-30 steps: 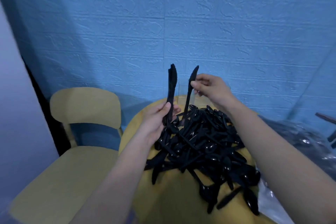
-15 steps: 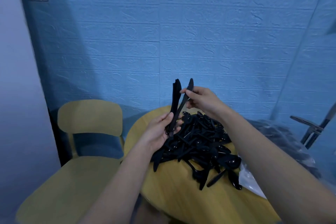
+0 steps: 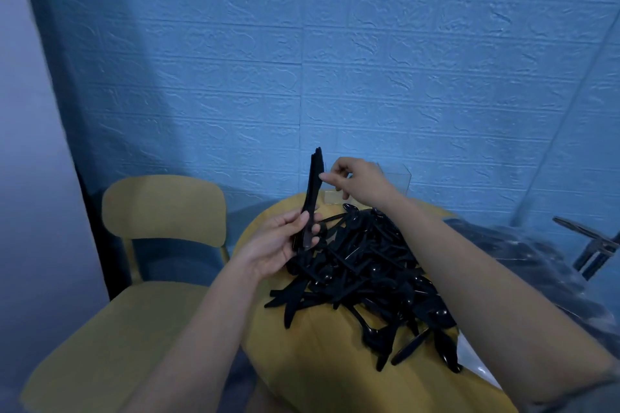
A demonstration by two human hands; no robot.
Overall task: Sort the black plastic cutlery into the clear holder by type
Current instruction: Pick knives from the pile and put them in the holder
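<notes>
While the left hand (image 3: 285, 241) grips a bundle of black knives (image 3: 312, 191) by the handles, thumb across the front and fingers curled round behind, the blades stand nearly upright above it, tips against the blue wall (image 3: 335, 60). The right hand (image 3: 355, 183) is raised just beside the upper part of that bundle, to its right; its fingertips (image 3: 324, 177) reach toward the blades and look to touch their edge, the thumb and forefinger drawn close, though whether they pinch anything cannot be told. Directly behind the right hand stands the clear holder (image 3: 397, 179), its rim and far wall showing past the knuckles, at the back edge of the round yellow bench (image 3: 302, 345); its compartments are too faint to read.

Below both hands and between the forearms lies the heap of black cutlery (image 3: 362, 265), a tangled pile of spoons and knives spread over the bench toward the person. A few pieces stick out from the near edge of the heap, under the right forearm. Right of the right arm, a clear plastic bag (image 3: 536, 261) holding more dark pieces lies crumpled, touching the edge of the heap. Left of the left hand, beside the bench, stands a yellow chair (image 3: 161, 208) with its back toward the wall.
</notes>
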